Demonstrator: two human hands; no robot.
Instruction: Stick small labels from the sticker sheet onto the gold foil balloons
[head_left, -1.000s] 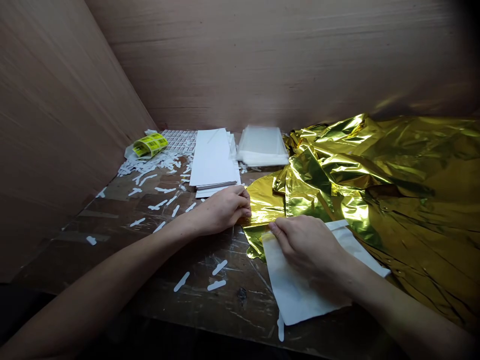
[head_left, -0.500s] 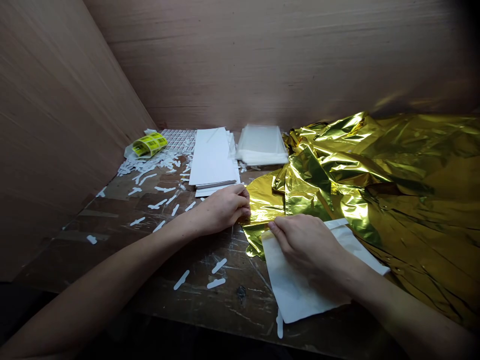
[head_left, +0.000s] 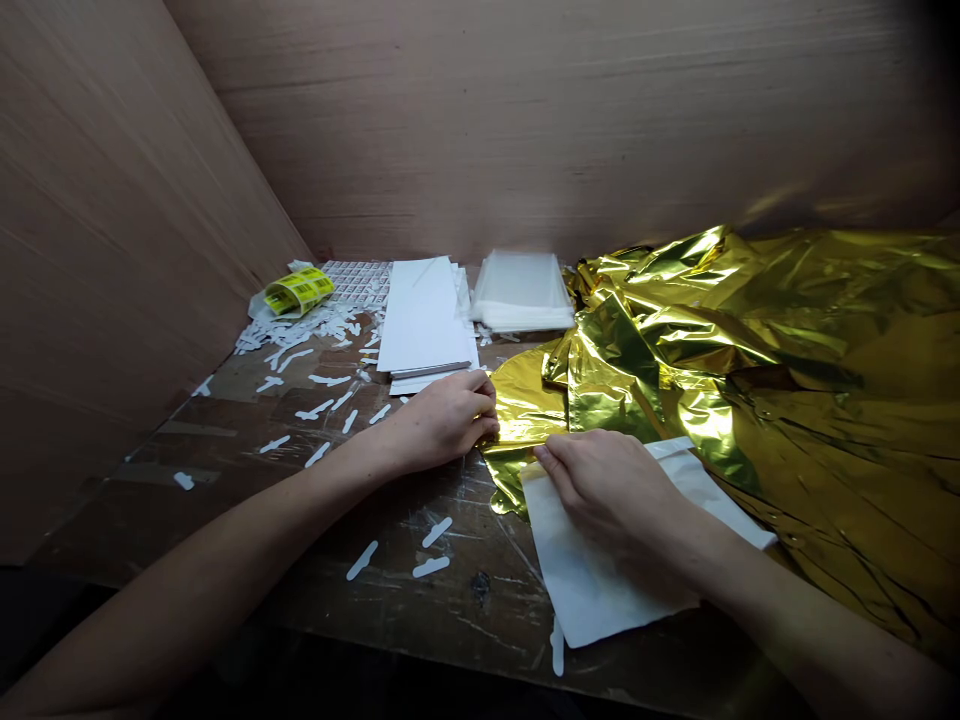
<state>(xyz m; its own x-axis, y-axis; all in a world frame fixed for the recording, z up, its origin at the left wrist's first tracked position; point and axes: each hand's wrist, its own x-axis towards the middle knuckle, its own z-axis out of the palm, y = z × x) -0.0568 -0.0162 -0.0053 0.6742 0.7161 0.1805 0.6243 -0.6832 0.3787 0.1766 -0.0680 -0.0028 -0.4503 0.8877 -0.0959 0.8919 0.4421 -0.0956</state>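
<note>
A large crumpled sheet of gold foil point(head_left: 630, 350) spreads over the right of the table. My left hand point(head_left: 454, 420) is closed, its fingers pinching the near left edge of the foil. Just to the right, my right hand point(head_left: 600, 470) pinches the same edge between thumb and fingers. Under the right hand and wrist lies a white paper-like sheet or pouch point(head_left: 585, 580), its upper left corner by the thumb; part of it is hidden by the arm. Between the two hands a short stretch of foil edge runs fairly straight.
White card stack point(head_left: 420, 315) and clear plastic sleeves point(head_left: 521, 290) lie at the back. A yellow label roll point(head_left: 300, 290) sits at the back left by a printed sheet point(head_left: 356, 280). Several white hang tabs point(head_left: 364, 560) are scattered on the brown table point(head_left: 315, 590). Wooden panels point(head_left: 525, 120) rise behind and left.
Almost nothing differs. Both hands keep their pinch on the foil edge, and the view has shifted very slightly.
</note>
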